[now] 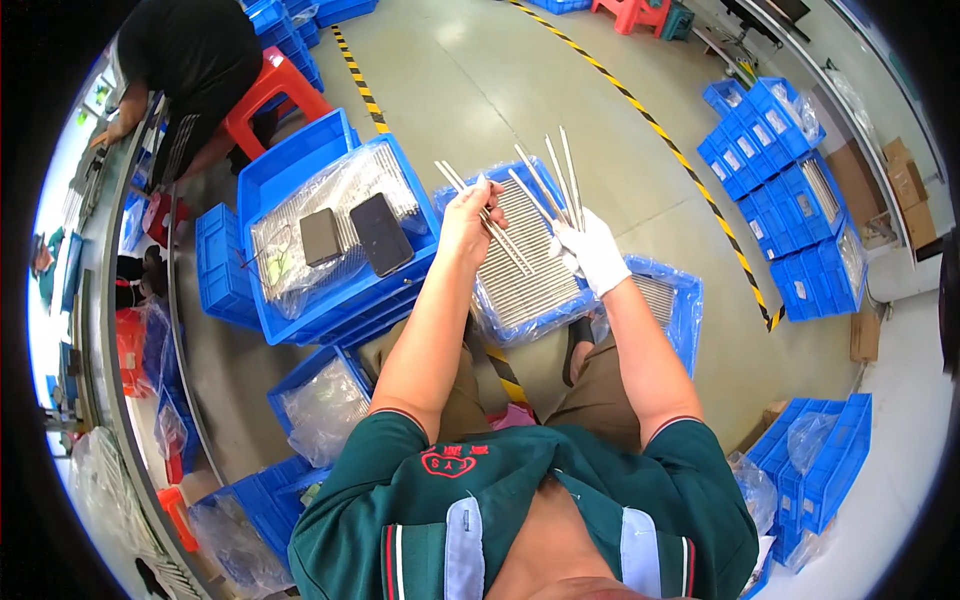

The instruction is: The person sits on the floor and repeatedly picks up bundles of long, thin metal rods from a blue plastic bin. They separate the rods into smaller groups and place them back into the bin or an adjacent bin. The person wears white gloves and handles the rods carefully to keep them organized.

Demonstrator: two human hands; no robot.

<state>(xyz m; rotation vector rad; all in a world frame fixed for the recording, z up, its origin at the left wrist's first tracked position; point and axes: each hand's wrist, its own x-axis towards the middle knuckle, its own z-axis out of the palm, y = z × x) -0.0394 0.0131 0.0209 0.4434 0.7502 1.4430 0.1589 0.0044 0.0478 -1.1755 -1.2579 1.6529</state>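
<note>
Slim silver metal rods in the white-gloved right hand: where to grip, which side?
Probably by the bare shafts of the slim silver metal rods, where they converge, from the far side: their free ends fan away from the white-gloved right hand, which hides their near ends.

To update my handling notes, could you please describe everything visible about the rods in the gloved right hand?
The rods are slim, straight, silvery and metal-looking; at least four show. The right hand, in a white glove, grips them where they converge; from there they fan out, far tips free and pointing forward. In view they cross the rim of a blue crate of similar rods. The glove hides their near ends.
</note>
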